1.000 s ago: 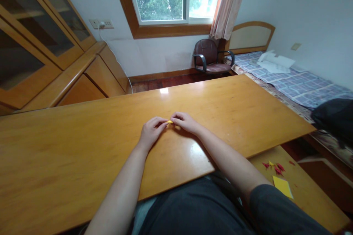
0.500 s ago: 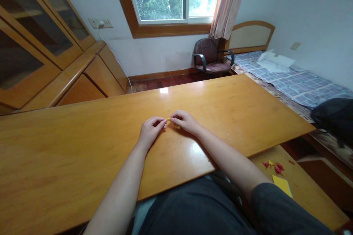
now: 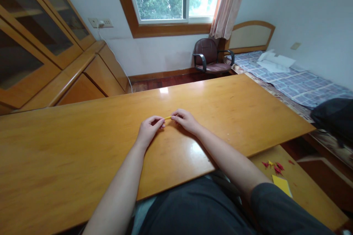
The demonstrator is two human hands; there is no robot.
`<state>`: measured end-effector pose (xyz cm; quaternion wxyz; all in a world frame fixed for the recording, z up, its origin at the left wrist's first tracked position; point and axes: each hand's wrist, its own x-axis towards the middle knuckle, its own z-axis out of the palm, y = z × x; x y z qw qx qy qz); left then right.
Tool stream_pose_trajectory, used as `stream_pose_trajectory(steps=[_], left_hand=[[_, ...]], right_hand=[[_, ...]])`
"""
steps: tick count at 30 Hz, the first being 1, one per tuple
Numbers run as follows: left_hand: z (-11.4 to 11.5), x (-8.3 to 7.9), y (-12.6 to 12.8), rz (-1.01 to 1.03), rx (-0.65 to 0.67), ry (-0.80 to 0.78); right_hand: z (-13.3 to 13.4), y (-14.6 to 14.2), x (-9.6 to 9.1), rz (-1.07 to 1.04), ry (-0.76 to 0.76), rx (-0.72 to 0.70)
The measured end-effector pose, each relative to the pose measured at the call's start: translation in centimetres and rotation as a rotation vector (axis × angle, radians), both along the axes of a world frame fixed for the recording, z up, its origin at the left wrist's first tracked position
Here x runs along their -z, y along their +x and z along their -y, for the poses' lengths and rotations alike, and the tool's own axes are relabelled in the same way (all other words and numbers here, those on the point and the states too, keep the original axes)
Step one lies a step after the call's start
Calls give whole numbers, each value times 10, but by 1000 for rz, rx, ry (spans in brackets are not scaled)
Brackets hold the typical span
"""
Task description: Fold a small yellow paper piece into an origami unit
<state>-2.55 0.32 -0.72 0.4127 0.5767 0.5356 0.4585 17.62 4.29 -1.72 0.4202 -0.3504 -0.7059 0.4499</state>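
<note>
Between my two hands a narrow strip of folded yellow paper (image 3: pixel 167 118) is stretched, just above the wooden table (image 3: pixel 82 147). Its left end is pinched between the thumb and fingers of my left hand (image 3: pixel 150 127). The right end sits in a pinch of my right hand (image 3: pixel 185 120). My fingertips cover both ends, so the full shape of the paper is hidden.
Lower right, a lower wooden surface (image 3: pixel 309 194) carries several small red folded pieces (image 3: pixel 278 169), a small yellow piece (image 3: pixel 271 163) and a stack of yellow paper (image 3: pixel 281 185). A chair (image 3: pixel 206 57) and a bed (image 3: pixel 303 80) stand beyond the table.
My hands have moved slightly apart, the left one a little to the left. More of the yellow paper now shows between them.
</note>
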Motion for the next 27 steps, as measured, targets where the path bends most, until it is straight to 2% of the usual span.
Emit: stream_pose_trajectory(steps=[6, 13, 19, 27], left_hand=[[0, 1, -1, -62, -9, 90], [-1, 6, -2, -220, 5, 173], [1, 6, -1, -186, 11, 169], [-1, 8, -1, -137, 17, 143]], right_hand=[[1, -1, -2, -9, -62, -6], [0, -2, -1, 81, 85, 10], [-3, -2, 2, 107, 141, 16], [1, -1, -4, 70, 76, -22]])
